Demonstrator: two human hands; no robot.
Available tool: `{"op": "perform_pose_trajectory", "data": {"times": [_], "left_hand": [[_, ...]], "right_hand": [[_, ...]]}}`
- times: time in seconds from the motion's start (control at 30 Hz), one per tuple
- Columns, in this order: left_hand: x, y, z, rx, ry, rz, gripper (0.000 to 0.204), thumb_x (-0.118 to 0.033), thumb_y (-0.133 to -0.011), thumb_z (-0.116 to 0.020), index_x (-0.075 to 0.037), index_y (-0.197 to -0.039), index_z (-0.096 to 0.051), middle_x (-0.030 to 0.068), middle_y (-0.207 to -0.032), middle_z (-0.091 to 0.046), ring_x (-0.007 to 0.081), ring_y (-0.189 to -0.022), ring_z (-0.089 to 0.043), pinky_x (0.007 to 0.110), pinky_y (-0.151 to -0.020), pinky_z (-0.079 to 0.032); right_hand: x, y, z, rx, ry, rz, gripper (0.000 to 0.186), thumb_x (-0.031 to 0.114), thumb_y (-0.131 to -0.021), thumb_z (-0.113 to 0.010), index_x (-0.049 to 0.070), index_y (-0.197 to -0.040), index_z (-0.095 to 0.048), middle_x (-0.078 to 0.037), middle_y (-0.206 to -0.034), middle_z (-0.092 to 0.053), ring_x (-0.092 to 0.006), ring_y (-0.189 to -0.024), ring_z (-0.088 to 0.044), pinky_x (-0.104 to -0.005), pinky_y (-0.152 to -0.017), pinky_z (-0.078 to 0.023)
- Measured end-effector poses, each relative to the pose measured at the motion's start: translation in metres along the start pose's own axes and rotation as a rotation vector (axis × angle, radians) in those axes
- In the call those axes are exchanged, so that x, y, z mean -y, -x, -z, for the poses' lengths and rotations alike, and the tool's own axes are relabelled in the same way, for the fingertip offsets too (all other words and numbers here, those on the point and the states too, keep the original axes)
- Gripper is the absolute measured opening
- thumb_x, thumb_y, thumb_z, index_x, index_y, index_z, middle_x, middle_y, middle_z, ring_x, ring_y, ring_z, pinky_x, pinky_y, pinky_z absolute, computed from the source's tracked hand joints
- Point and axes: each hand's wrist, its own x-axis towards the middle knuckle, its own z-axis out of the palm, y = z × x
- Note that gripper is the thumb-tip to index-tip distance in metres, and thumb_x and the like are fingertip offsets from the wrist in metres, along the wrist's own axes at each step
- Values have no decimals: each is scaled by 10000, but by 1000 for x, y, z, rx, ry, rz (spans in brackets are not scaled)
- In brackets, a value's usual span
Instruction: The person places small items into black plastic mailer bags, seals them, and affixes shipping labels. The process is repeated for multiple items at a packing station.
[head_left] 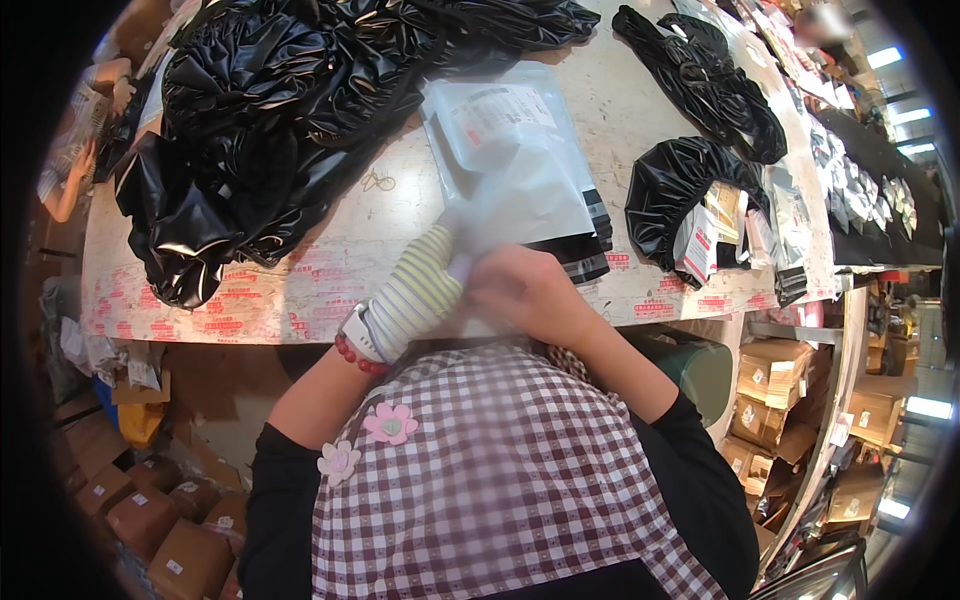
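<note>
A stack of pale plastic mailing bags, with printed labels and black strips at the near end, lies at the table's middle. At its near end, by the table edge, my two hands meet. My left hand, in a yellow-and-grey striped glove, is closed on a whitish translucent plastic bag. My right hand is bare, its fingers curled against the same plastic. Blur and haze hide the fingertips and most of the bag between them.
A heap of shiny black elasticated covers fills the table's left and back. More black covers lie to the right, beside bagged packets. Cardboard boxes stand below left; others fill a right-hand shelf. Another person's arm shows far left.
</note>
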Motion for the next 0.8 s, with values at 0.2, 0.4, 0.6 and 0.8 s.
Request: {"op": "perform_pose_trajectory", "data": {"times": [0.2, 0.4, 0.6, 0.8], "left_hand": [[9, 1, 2, 51, 18, -2, 135, -4, -1024, -498, -22, -1143, -558, 64, -960, -659, 99, -885, -641, 250, -759, -531], [-29, 13, 51, 256, -45, -125, 319, 1, -1032, -471, -28, -1329, -582, 132, -1129, -713, 162, -980, -687, 269, -925, -537], [-23, 21, 67, 309, -360, -331, 445, 23, -839, -666, -45, -1278, -659, 162, -1182, -718, 256, -976, -706, 367, -948, -549], [-9, 7, 68, -5, -941, -1046, 395, -80, -735, -779, -81, -1119, -683, 129, -1174, -704, 311, -1109, -672, 507, -995, -523]], "right_hand": [[9, 27, 29, 109, -12, -16, 128, 57, -876, -769, 18, -960, -679, -75, -875, -648, -211, -810, -636, -338, -716, -502], [-42, 214, 176, -81, -76, -949, 68, 56, -894, -762, 45, -895, -695, 15, -816, -644, -87, -783, -614, -241, -677, -469], [6, 165, 149, -376, 1162, -677, 333, 48, -878, -657, 37, -1210, -658, -164, -1192, -667, -367, -1092, -655, -524, -942, -538], [-31, 67, 74, 5, 867, 402, 410, 111, -839, -702, 126, -1247, -672, -117, -1362, -648, -276, -1238, -628, -450, -1040, -495]]}}
